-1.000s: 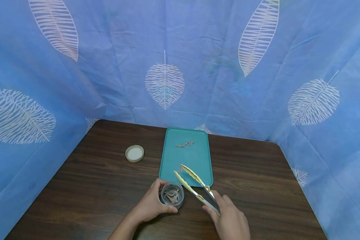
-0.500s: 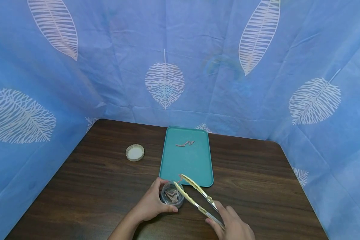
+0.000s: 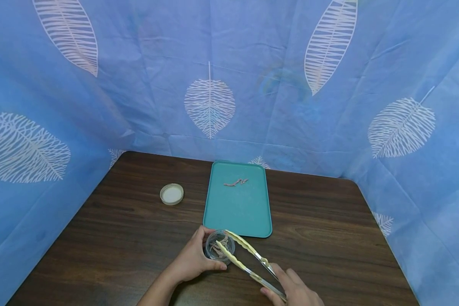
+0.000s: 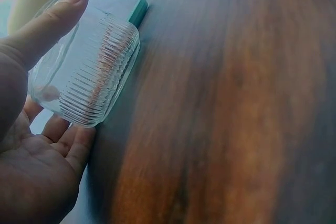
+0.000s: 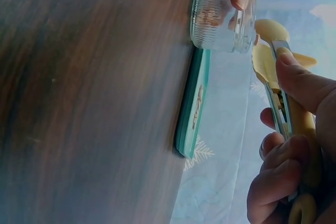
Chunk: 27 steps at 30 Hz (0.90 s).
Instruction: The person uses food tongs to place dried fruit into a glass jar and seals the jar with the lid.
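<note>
My left hand (image 3: 196, 260) grips a small clear glass jar (image 4: 92, 77) with ribbed sides, its thumb and fingers on opposite sides. Inside the jar are several pinkish-brown strips (image 3: 216, 250). With my right hand (image 3: 297, 291) I hold metal tongs (image 3: 241, 241) with scalloped yellow tips. The tong arms stand apart, and their tips overlap the jar's mouth in the head view. From the right wrist, the yellow tips (image 5: 265, 64) appear just outside the jar's rim, with a small pinkish bit beside them. Similar pinkish strips (image 3: 236, 182) lie on the far part of the teal tray (image 3: 239, 212).
A round lid (image 3: 172, 194) with a white inside lies on the dark wooden table (image 3: 137, 238), left of the tray. Blue cloth (image 3: 153, 85) with white leaf prints hangs behind the table and on both sides.
The tongs have moved from over the tray's near end, with a pinkish strip at one tip, to the jar's mouth. My left hand and the jar stay in place.
</note>
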### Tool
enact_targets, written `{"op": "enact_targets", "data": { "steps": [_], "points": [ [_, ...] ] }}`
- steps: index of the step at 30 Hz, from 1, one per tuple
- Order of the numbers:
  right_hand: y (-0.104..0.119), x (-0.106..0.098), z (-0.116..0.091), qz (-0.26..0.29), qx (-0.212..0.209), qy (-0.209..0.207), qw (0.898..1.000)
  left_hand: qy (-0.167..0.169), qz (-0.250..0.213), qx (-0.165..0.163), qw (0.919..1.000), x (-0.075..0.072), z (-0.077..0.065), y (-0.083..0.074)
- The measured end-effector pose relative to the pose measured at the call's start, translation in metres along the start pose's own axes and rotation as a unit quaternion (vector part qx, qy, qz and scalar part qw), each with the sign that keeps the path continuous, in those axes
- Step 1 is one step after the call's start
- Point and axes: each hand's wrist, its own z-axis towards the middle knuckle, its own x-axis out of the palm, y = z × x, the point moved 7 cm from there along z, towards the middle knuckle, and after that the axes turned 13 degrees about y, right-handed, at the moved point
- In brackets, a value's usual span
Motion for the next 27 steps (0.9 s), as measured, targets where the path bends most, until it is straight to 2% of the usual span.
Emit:
{"op": "enact_targets", "data": {
  "steps": [5, 14, 18, 23, 27],
  "points": [
    [0.001, -0.001, -0.001, -0.003, -0.003, -0.012, 1.000, 0.001, 0.002, 0.000, 1.0000, 0.000, 0.001, 0.000],
    [0.000, -0.007, -0.001, 0.009, -0.028, -0.075, 0.997, 0.001, 0.010, -0.006, 0.9999, 0.000, 0.000, 0.000],
    [-0.001, -0.008, 0.001, 0.011, -0.033, -0.091, 0.995, 0.001, 0.006, -0.005, 1.0000, 0.000, -0.001, -0.001],
    [-0.003, -0.006, 0.005, 0.025, -0.026, -0.076, 0.996, -0.004, 0.010, -0.002, 0.9999, 0.000, 0.000, -0.001],
    [-0.006, -0.002, 0.010, 0.050, -0.004, -0.036, 0.998, -0.005, 0.009, -0.004, 0.9999, 0.000, 0.000, 0.000]
  ]
}}
